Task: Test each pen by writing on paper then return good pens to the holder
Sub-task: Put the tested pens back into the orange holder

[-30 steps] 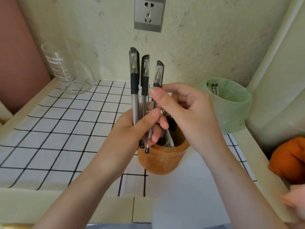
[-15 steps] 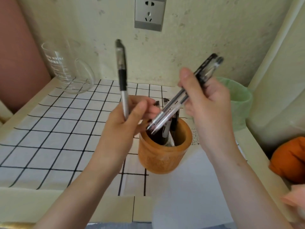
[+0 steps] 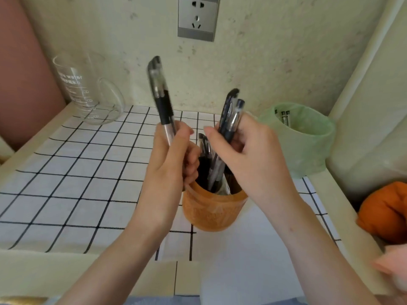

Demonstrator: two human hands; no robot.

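An orange pen holder (image 3: 211, 213) stands on the checked cloth, with more black pens (image 3: 206, 150) sticking out of it. My left hand (image 3: 169, 164) grips one capped black gel pen (image 3: 160, 95) upright, just left of the holder and above its rim. My right hand (image 3: 246, 157) holds two black pens (image 3: 231, 115) together, their lower ends down inside the holder. A white sheet of paper (image 3: 242, 260) lies on the table in front of the holder.
A glass measuring jug (image 3: 86, 91) stands at the back left. A bin lined with a green bag (image 3: 306, 142) sits right of the holder with pens inside. An orange cloth object (image 3: 387, 212) lies at the right edge. A wall socket (image 3: 198, 17) is above.
My right hand has lowered its two pens from a slant above the holder to nearly upright inside it. My left hand, with its single pen, has shifted slightly right.
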